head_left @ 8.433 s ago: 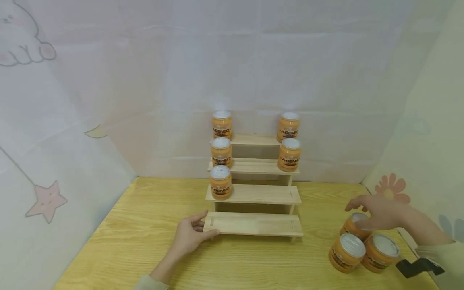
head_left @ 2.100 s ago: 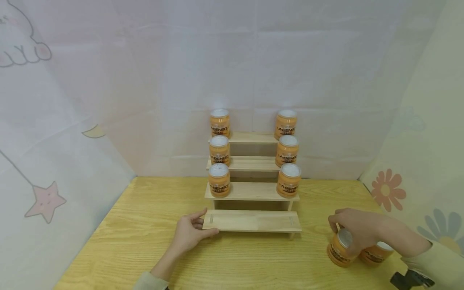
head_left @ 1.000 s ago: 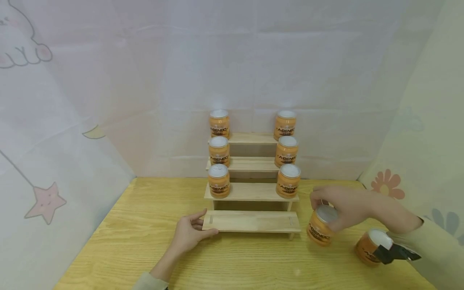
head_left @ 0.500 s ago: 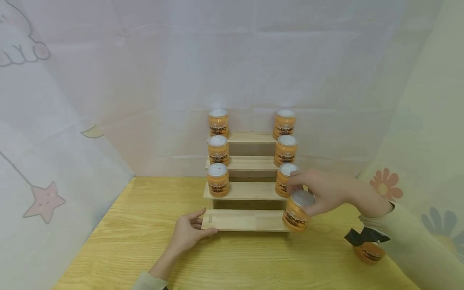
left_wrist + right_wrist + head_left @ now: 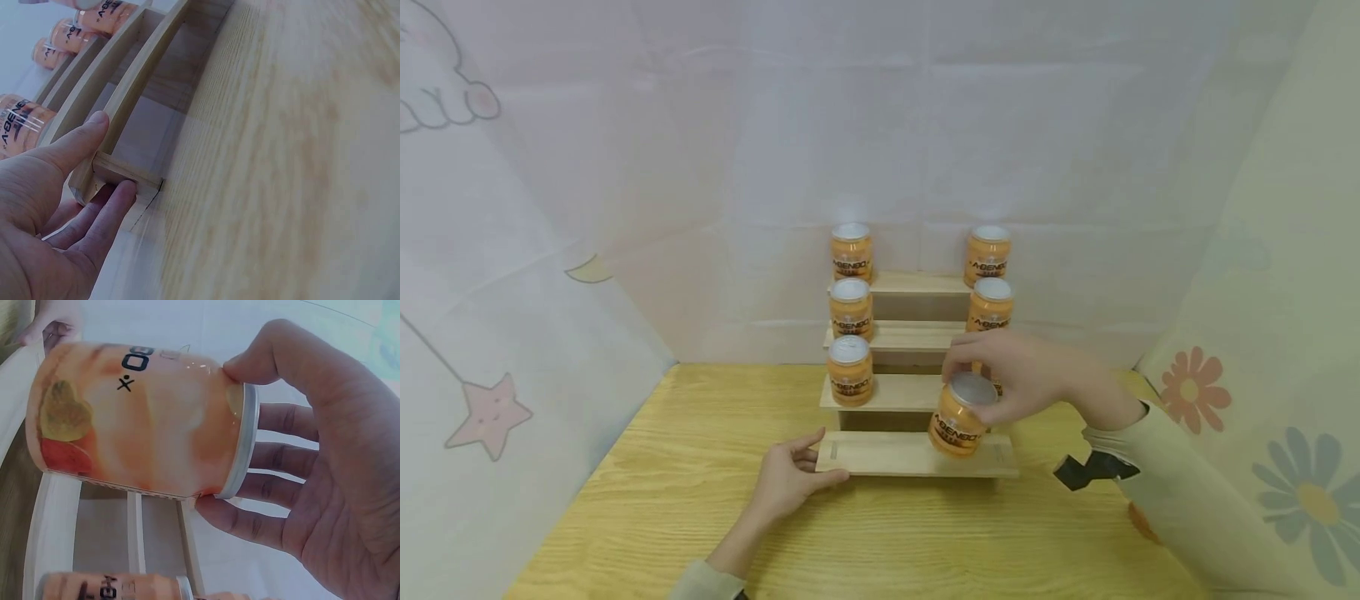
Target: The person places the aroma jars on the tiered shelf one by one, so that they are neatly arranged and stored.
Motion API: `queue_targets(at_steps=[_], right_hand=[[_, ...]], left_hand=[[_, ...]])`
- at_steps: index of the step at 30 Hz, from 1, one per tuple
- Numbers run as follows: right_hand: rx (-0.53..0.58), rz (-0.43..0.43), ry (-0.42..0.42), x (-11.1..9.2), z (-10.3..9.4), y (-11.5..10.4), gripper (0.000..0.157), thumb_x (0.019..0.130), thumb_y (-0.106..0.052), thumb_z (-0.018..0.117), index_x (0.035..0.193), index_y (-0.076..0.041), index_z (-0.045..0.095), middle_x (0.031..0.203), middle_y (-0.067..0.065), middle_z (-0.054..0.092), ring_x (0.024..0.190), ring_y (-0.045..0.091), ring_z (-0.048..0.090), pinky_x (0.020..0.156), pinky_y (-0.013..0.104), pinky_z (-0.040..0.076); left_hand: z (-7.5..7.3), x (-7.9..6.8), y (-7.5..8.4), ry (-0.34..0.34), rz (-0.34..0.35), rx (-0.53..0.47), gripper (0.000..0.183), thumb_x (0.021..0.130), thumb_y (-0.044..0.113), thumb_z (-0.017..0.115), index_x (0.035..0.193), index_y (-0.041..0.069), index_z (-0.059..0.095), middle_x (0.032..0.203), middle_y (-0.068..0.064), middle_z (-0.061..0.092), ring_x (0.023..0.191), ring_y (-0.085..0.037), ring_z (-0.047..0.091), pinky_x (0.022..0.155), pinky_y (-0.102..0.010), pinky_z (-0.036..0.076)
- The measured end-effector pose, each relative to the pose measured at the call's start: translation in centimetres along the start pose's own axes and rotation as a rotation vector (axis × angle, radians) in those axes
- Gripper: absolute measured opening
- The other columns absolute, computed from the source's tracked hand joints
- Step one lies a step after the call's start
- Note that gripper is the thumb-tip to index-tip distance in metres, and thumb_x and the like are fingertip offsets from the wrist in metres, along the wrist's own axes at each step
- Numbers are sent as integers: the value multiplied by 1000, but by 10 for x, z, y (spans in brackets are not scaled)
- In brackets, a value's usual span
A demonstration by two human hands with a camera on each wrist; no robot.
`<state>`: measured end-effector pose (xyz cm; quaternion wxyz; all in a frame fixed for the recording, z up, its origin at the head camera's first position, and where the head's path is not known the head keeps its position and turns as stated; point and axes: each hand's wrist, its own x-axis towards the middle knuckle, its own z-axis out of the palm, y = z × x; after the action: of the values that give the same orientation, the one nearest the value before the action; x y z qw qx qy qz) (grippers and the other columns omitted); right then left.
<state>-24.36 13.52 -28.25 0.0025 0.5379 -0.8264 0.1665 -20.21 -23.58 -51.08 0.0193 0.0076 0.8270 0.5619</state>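
My right hand [image 5: 1030, 375] grips an orange can [image 5: 957, 425] near its silver-lidded end, fingers and thumb around it. The can leans slightly above the lowest step of a wooden tiered rack [image 5: 880, 454]; whether it touches the board I cannot tell. In the right wrist view the can [image 5: 137, 425] fills much of the frame. My left hand [image 5: 784, 479] holds the left end of that lowest step, and the left wrist view has its thumb on the board and fingers against the leg [image 5: 128, 172]. Matching cans stand on the upper steps, one mostly behind my right hand.
The left column has a top can [image 5: 852, 254], a middle can [image 5: 852, 310] and a lower can [image 5: 850, 372]. Another can [image 5: 1141, 523] on the wooden table [image 5: 910, 542] is mostly hidden by my right sleeve. A pale cloth wall [image 5: 775, 167] stands behind the rack.
A can was added at the right of the third step. Since then my right hand took another can from the table's right and carried it left over the lowest step. The left hand stayed.
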Motion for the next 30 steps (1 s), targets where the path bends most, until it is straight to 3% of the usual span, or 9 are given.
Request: queue_targets(at_steps=[6, 24, 30], right_hand=[[24, -46, -19, 20, 9, 0, 31, 89, -19, 75, 119, -18, 67, 109, -5, 64, 86, 10, 58, 72, 28, 55], [-54, -110, 60, 68, 39, -1, 37, 86, -24, 80, 121, -19, 67, 113, -4, 62, 93, 10, 59, 80, 24, 54], [-54, -151, 52, 79, 51, -3, 38, 86, -23, 81, 120, -16, 66, 124, -1, 63, 108, 11, 62, 95, 26, 56]], left_hand=[[0, -1, 2, 0, -4, -8, 91, 72, 24, 101, 150, 3, 59, 100, -10, 73, 83, -16, 71, 66, -24, 61], [2, 0, 4, -8, -7, -55, 90, 73, 20, 100, 150, 0, 57, 100, -12, 76, 86, -20, 77, 70, -26, 64], [2, 0, 4, 1, -5, -5, 89, 73, 25, 101, 150, 4, 60, 100, -10, 75, 85, -16, 73, 69, -24, 62]])
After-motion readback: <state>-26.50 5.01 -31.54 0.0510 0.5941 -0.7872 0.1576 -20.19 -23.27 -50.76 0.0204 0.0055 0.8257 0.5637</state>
